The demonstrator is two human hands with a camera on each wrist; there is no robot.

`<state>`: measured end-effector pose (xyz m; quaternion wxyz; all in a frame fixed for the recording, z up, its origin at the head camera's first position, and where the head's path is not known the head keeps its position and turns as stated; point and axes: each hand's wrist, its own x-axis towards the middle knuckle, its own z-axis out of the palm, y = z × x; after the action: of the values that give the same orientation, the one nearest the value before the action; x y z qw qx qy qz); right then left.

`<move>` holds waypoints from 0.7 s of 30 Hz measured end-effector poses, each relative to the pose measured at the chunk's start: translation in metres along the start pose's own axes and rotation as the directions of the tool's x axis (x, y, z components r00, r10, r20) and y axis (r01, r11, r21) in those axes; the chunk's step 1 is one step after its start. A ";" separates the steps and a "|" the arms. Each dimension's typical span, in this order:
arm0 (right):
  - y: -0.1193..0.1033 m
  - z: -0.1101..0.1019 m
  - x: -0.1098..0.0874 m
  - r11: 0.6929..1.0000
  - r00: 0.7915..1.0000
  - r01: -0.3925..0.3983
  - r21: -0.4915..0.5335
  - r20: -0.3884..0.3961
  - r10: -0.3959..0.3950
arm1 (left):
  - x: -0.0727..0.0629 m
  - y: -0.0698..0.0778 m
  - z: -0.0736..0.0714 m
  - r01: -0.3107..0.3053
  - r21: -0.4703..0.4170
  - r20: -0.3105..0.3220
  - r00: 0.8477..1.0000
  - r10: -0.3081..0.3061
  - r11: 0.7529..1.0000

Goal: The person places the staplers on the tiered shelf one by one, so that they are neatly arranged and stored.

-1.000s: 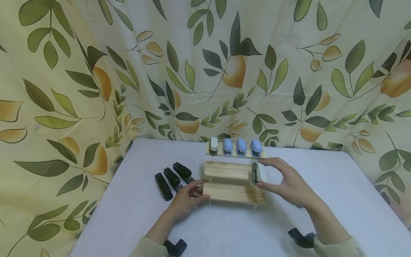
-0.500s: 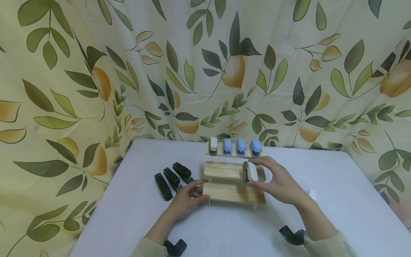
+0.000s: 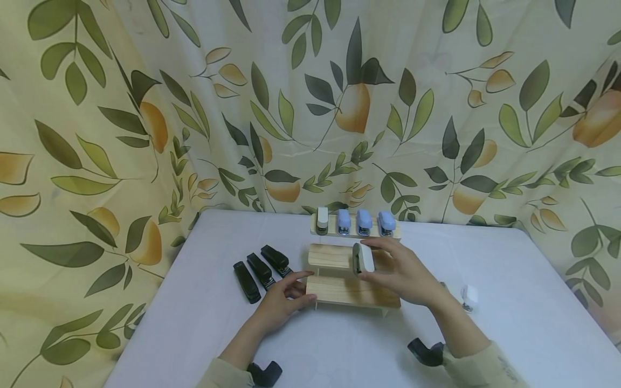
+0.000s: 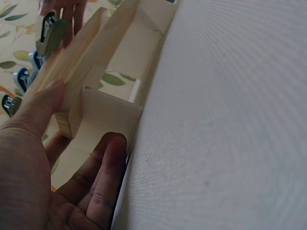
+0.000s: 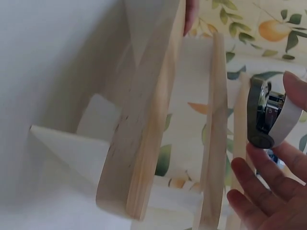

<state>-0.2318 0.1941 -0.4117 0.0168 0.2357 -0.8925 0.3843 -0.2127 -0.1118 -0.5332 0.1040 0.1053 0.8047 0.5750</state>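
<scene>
A tiered wooden rack (image 3: 349, 291) with white supports stands mid-table. My right hand (image 3: 407, 275) pinches a small white-and-dark-green stapler (image 3: 366, 259) between thumb and fingers, over the middle tier. The right wrist view shows this stapler (image 5: 264, 115) side-on, its metal inside visible. My left hand (image 3: 283, 303) grips the left end of the front tier; in the left wrist view its thumb lies on the board (image 4: 72, 108) and other fingers curl below. On the back tier stand a white-and-green stapler (image 3: 322, 220) and, to its right, several blue staplers (image 3: 344, 221).
Several black staplers (image 3: 247, 281) lie in a slanting row left of the rack. A white stapler (image 3: 469, 297) sits on the white tablecloth (image 3: 524, 312) at right, partly behind my right forearm. A leaf-patterned curtain (image 3: 310, 108) hangs behind the table.
My right hand has carried the stapler leftward, from the right end of the middle tier toward its centre. The white stapler on the right has come into view. My left hand stays put.
</scene>
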 end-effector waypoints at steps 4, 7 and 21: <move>-0.003 0.004 0.003 1.000 1.000 0.023 0.009 -0.005 -0.023 | 0.000 0.001 0.000 0.005 0.003 0.003 1.000 -0.005 1.000; -0.005 0.007 0.005 0.999 1.000 0.028 0.016 -0.002 -0.028 | 0.000 0.001 0.000 0.008 -0.006 0.005 1.000 -0.008 1.000; -0.012 0.024 0.018 1.000 1.000 0.006 -0.027 0.001 -0.006 | -0.002 0.006 0.000 0.011 -0.024 0.010 1.000 -0.011 1.000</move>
<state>-0.2396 0.1633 -0.4167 0.0207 0.2384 -0.8969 0.3719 -0.2107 -0.1108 -0.5272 0.1124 0.1026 0.7979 0.5833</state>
